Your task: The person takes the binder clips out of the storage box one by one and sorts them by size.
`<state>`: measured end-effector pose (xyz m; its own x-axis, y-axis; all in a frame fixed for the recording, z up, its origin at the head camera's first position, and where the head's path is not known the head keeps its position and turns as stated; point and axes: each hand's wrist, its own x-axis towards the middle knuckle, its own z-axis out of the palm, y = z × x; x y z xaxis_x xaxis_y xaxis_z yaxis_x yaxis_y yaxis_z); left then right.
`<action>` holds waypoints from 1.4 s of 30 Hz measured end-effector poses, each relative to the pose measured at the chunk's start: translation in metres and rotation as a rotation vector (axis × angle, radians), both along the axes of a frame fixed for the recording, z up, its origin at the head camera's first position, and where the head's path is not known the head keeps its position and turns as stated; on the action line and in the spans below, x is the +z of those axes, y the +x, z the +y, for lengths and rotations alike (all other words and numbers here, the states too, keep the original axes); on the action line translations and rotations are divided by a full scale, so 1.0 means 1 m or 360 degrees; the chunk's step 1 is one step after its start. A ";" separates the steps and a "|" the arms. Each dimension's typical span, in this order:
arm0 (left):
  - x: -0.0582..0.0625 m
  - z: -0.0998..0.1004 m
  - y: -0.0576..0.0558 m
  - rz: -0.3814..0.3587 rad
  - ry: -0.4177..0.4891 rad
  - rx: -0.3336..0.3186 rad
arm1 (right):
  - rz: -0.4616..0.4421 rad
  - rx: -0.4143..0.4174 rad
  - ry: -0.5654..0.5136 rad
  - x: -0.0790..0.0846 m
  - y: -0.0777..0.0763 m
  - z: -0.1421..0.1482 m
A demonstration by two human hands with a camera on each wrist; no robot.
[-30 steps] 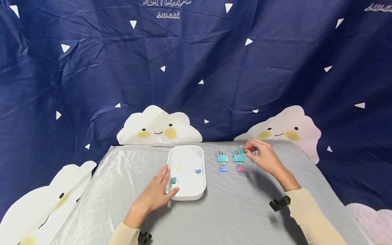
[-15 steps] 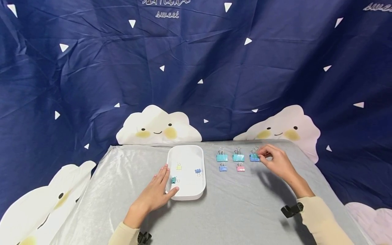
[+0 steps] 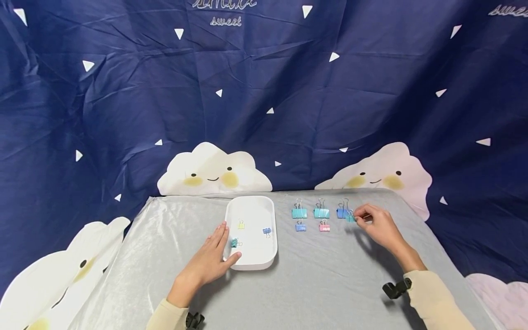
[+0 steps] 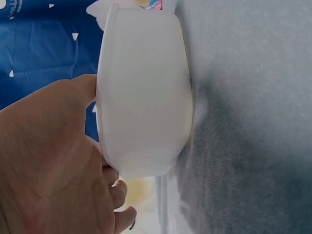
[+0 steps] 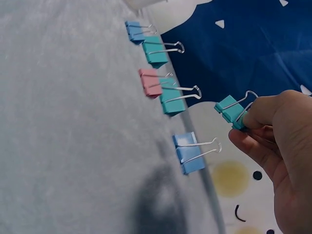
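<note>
Pinching teal binder clip in right hand, above worktop near far edge, toward right corner. Best lower gently, clear of blue binder clip; steady white tray with straight-fingered left hand.

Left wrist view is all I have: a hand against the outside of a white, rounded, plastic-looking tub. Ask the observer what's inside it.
Observer: Three binder clips with wire handles lie in the tub: a small yellow clip, a small blue clip and a small teal clip.
Operator: Is the right hand holding anything?
Observer: Yes, its fingers pinch another teal binder clip with silvery wire handles.
Operator: Which clip standing on the grey cloth is closest to that one?
Observer: In the head view, a larger blue binder clip; the held one partly overlaps it there.
</note>
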<state>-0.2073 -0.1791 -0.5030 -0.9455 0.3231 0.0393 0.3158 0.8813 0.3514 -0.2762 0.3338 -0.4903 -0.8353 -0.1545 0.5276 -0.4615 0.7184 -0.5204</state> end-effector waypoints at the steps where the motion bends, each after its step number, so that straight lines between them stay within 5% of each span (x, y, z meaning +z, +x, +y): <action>1: 0.000 0.000 0.000 -0.0004 0.0002 -0.0002 | -0.0018 -0.0015 0.0012 -0.002 0.000 0.001; 15: -0.001 0.000 0.000 -0.0001 0.0000 -0.0002 | -0.0306 -0.0106 0.0072 -0.032 -0.007 0.008; 28: 0.001 0.000 0.002 0.0067 0.0081 -0.0024 | -0.0358 -0.0130 0.0108 -0.048 -0.014 0.010; 42: 0.000 0.000 -0.002 -0.0016 -0.0013 0.0001 | -0.0347 -0.0161 0.0129 -0.056 -0.013 0.012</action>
<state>-0.2094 -0.1796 -0.5028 -0.9461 0.3228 0.0269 0.3116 0.8844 0.3476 -0.2893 0.3459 -0.5459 -0.9415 -0.0988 0.3223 -0.2681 0.7988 -0.5385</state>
